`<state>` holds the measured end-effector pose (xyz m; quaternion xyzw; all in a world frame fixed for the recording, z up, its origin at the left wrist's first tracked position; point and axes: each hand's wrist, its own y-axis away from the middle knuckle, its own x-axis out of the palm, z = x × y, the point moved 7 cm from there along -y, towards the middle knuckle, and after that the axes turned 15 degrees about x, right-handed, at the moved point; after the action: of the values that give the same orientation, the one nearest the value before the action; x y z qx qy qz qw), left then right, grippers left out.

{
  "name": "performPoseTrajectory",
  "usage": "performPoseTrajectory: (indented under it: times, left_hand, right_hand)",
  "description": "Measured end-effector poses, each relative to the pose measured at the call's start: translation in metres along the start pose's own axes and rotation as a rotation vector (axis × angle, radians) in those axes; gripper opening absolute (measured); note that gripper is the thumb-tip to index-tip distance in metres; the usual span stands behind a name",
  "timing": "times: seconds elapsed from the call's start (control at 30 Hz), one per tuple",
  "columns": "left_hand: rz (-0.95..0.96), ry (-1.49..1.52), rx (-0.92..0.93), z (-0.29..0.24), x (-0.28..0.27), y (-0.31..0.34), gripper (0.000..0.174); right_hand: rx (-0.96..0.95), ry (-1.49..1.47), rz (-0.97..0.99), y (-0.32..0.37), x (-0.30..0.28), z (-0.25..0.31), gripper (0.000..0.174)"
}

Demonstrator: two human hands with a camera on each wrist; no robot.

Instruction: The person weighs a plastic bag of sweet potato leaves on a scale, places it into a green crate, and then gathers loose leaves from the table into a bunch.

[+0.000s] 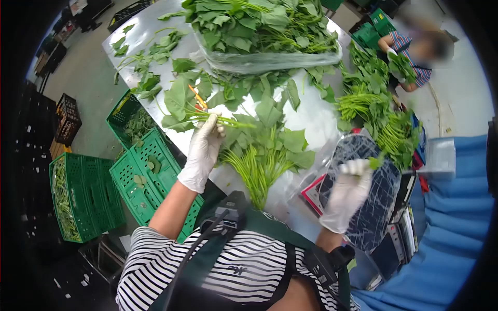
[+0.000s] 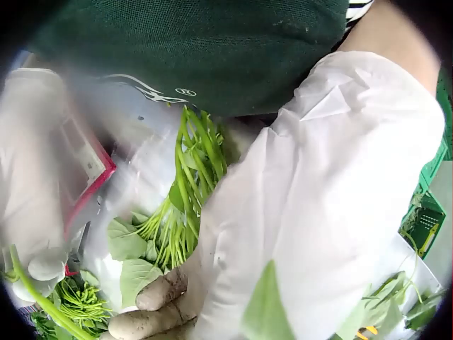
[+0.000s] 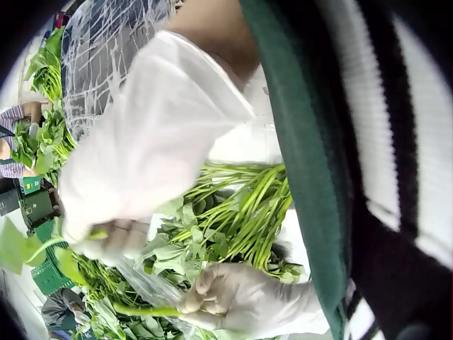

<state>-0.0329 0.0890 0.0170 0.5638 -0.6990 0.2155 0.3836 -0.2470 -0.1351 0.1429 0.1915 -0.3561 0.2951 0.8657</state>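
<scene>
My gloved left hand [image 1: 204, 150] pinches a few leafy green stems [image 1: 236, 123] above the metal table; their leaves fan out to the left. In the right wrist view, a thick stem [image 3: 148, 310] sticks out from the left fingertips. My gloved right hand [image 1: 350, 192], blurred, is raised over the right side with curled fingers, pinching a small leafy sprig [image 1: 375, 161]. Between the hands lies a bundle of leafy greens [image 1: 259, 168], stem ends toward my apron. An orange-handled tool [image 1: 196, 97] shows among leaves just beyond my left hand, partly hidden.
A plastic-lined heap of greens [image 1: 264, 31] stands at the table's far side. More bundles [image 1: 373, 111] line the right edge, near a plastic-wrapped dark pad [image 1: 365, 192]. Green crates [image 1: 150, 171] stand at left. Another person [image 1: 415, 52] handles greens at far right.
</scene>
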Motion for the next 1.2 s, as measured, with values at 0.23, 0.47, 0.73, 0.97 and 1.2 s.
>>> performPoseTrajectory:
  times: [0.23, 0.47, 0.73, 0.97, 1.2]
  left_hand:
    - [0.233, -0.107, -0.144, 0.008, 0.049, 0.045, 0.024]
    - [0.115, -0.293, -0.069, -0.02, 0.024, 0.048, 0.022]
    - [0.337, -0.229, -0.016, -0.016, 0.048, 0.053, 0.043]
    - [0.368, -0.218, -0.113, -0.01, 0.053, 0.054, 0.028]
    - [0.294, -0.237, -0.08, -0.013, 0.052, 0.057, 0.025]
  right_hand:
    - [0.0, 1.132, 0.462, -0.044, 0.159, -0.073, 0.036]
    - [-0.255, 1.662, 0.694, 0.014, 0.156, -0.115, 0.029]
    - [-0.367, 1.649, 0.527, 0.02, 0.114, -0.104, 0.013]
    - [-0.068, 1.378, 0.401, 0.019, 0.09, -0.104, 0.007]
    - [0.168, 0.756, 0.258, 0.01, 0.067, -0.114, 0.009]
